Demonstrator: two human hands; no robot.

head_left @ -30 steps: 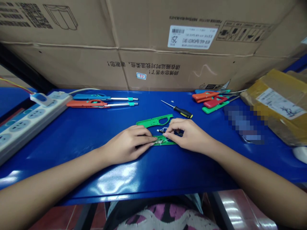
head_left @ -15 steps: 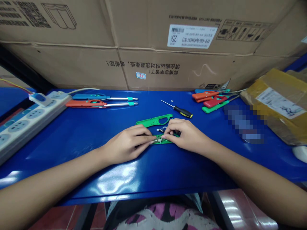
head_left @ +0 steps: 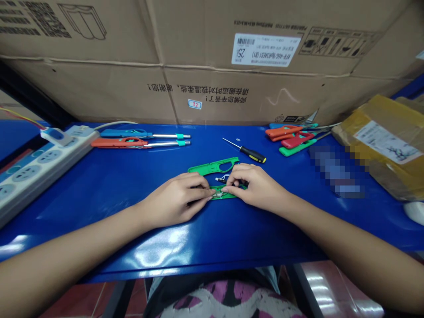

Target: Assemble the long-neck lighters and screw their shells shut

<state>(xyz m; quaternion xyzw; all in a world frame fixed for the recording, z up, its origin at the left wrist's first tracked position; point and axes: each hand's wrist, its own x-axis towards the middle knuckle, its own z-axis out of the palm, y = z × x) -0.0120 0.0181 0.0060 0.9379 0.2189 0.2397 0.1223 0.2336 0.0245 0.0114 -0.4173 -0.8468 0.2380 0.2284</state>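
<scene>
A green lighter shell half [head_left: 225, 193] lies on the blue table [head_left: 109, 185], with small white and metal parts inside it. My left hand [head_left: 177, 198] rests with fingers curled, pressing on the shell's left end. My right hand [head_left: 255, 185] pinches the small parts at the shell's middle and covers its right end. The other green shell half [head_left: 213, 167] lies just behind, untouched. A small black piece with a wire [head_left: 221, 179] sits between the two halves.
A black-handled screwdriver [head_left: 247, 151] lies behind the hands. Blue and orange long lighters [head_left: 139, 138] sit at back left by a white power strip [head_left: 36, 165]. More coloured lighters [head_left: 291, 136] and a yellow parcel [head_left: 384, 141] are at right. Cardboard boxes [head_left: 212, 62] wall the back.
My right hand has slid slightly left along the green shell half. The left hand has barely moved.
</scene>
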